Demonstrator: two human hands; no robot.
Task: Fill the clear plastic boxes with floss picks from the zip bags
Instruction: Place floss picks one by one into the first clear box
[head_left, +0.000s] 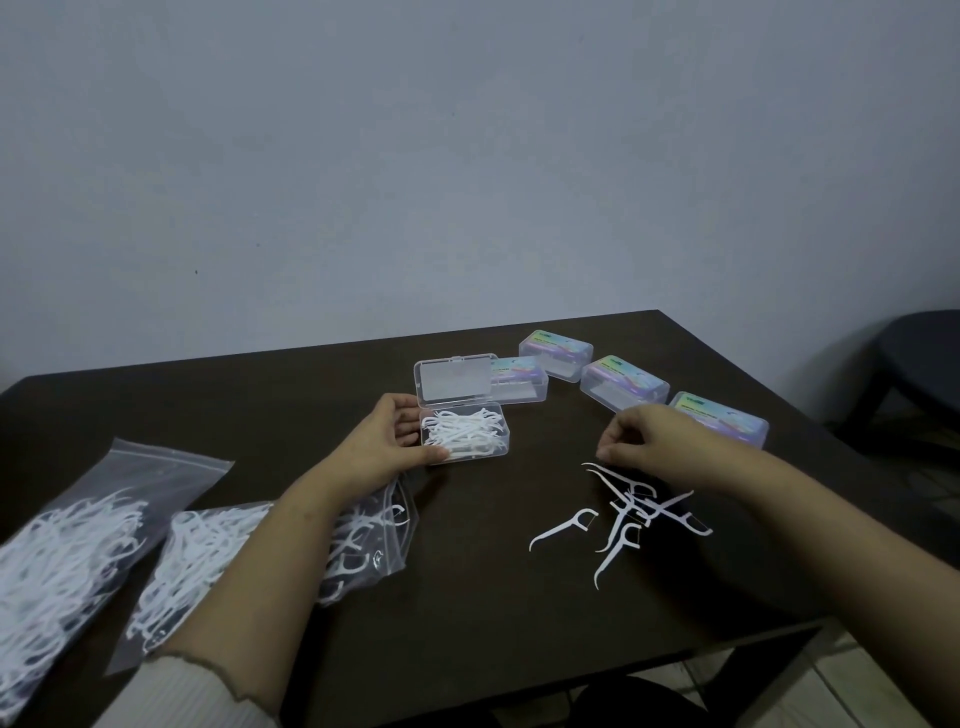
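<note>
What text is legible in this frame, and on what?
None can be read.
Closed boxes: each of the four carries a colourful label with a small dark mark near its top left corner, too small and blurred to read.
Open box: no print visible on lid or base.
Zip bags: no print visible.

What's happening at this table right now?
A person is packing floss picks into clear boxes. The left hand holds the open box, already partly filled, while the right hand pinches a pick from the loose picks on the table. Four closed boxes sit behind, and two zip bags of picks lie at left.
</note>
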